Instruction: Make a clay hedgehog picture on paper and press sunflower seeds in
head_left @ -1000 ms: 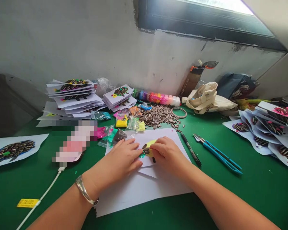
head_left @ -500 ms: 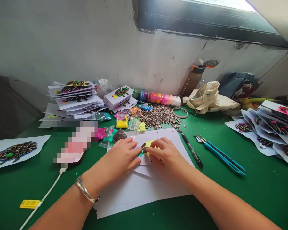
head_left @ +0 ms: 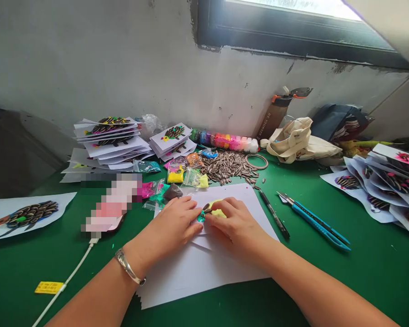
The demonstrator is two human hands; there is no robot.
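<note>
Sheets of white paper point(head_left: 177, 277) lie on the green table in front of me. Patches of yellow clay point(head_left: 219, 209) and green clay point(head_left: 201, 217) show on the top sheet between my hands. Dark striped sunflower seeds point(head_left: 207, 210) sit at the green patch. My left hand point(head_left: 173, 220) rests flat on the paper, fingers stretched out beside the green clay. With bent fingers, my right hand point(head_left: 236, 222) pinches a sunflower seed at the clay; its fingertips partly hide the seed and the yellow patch.
Behind the paper lie bags of clay point(head_left: 175, 175), a heap of sunflower seeds point(head_left: 228, 165) and a tape ring point(head_left: 257, 161). A pen point(head_left: 274, 213) and blue tweezers point(head_left: 316, 225) are at right. Stacked seed pictures point(head_left: 112, 145) stand back left; a phone point(head_left: 112, 206) with a cable lies left.
My right fingertips have shifted slightly at the seeds, and more green clay shows. My left hand stays on the paper. The whole view has moved a little.
</note>
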